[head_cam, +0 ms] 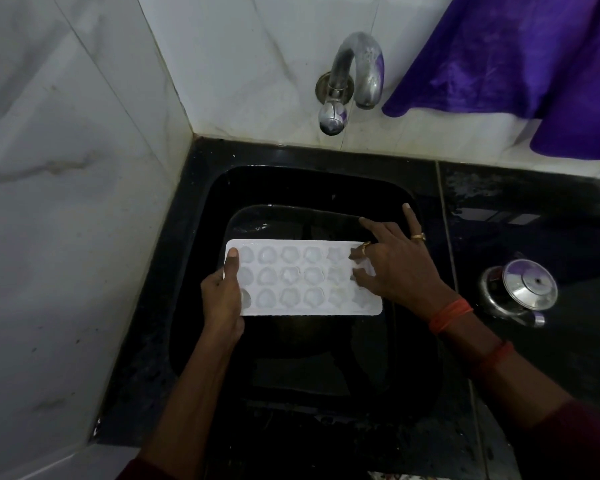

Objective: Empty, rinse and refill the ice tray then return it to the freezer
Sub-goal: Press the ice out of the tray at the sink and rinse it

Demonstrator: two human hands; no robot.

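Observation:
A white ice tray (302,278) with several heart and star shaped cells is held level over the black sink (201,216). My left hand (222,296) grips its left end, thumb on top of the rim. My right hand (392,265) lies over the tray's right end: two fingertips are pressed into the rightmost cells while the index and another finger point up and away. Whether the cells hold ice or water I cannot tell. A steel tap (357,74) sticks out of the tiled wall above the sink, with no water running.
A dark basin (291,220) sits inside the sink under the tray. A steel lidded pot (520,292) stands on the black counter to the right. Purple cloth (520,64) hangs at the upper right. White tiled walls close the left and back.

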